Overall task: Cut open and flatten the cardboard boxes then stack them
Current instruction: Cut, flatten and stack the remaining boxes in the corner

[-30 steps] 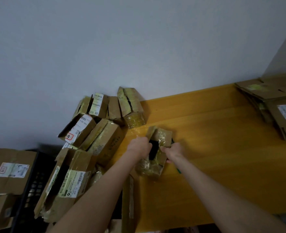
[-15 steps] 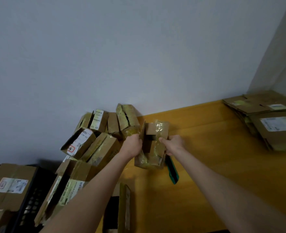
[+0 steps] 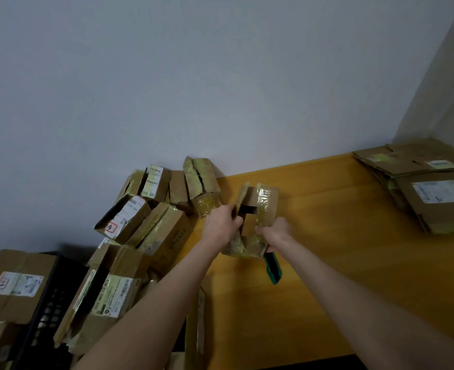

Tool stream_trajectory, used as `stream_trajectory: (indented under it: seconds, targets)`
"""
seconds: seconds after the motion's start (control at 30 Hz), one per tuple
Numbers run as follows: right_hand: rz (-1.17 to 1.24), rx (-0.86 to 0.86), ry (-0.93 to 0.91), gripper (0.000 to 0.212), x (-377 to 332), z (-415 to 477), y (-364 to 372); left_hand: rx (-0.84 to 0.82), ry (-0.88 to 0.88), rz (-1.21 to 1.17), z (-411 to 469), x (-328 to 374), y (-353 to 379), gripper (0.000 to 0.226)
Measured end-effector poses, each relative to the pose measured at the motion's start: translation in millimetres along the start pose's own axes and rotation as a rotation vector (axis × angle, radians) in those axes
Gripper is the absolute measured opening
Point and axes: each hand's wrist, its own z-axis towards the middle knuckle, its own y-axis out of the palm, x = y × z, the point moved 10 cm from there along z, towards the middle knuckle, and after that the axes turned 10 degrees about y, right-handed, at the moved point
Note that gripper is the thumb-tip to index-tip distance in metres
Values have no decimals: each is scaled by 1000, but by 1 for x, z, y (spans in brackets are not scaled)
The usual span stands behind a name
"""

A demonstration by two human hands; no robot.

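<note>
Cardboard bound in glossy yellowish tape: the small box is probably handling light, stiff-edged and slick on taped faces, so bare flap edges are offering the better hold. Mid-frame over the yellow table, the left hand is gripping its left flap; the right hand is clutching its lower right side plus a green cutter. Labels on the piled boxes at left are showing barcodes, unreadable.

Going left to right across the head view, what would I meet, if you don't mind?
Black crate → pile of boxes → left hand → taped box → right hand → stack of flattened cardboard
</note>
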Motion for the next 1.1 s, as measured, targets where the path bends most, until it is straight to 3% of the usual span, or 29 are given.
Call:
stream_trajectory:
  seconds: [0.2,0.3,0.43,0.63,0.83,0.93,1.03,1.1]
  targets:
    - [31,29,42,17,12,11,-12,-197,-8,-199,1,-18,11,23]
    - [-15,111,13,6,4,11,-9,-47,-46,-265,-2,-19,7,34]
    - [-72,249,-6,15,-7,6,-5,33,-151,107,-12,-12,22,75]
    - [-73,280,-37,16,-13,6,-5,77,-218,191,-20,-31,13,24]
    - [-109,233,-25,25,-14,10,-7,-44,-109,199,-13,-30,18,22]
    - [-141,202,-26,19,-15,11,-6,-104,-103,198,-10,-34,20,26]
    - [-167,167,-23,15,-17,14,-5,-158,-68,228,-6,-35,21,41]
    - [-224,122,-17,8,-22,13,-1,-171,65,189,-2,-23,17,78]
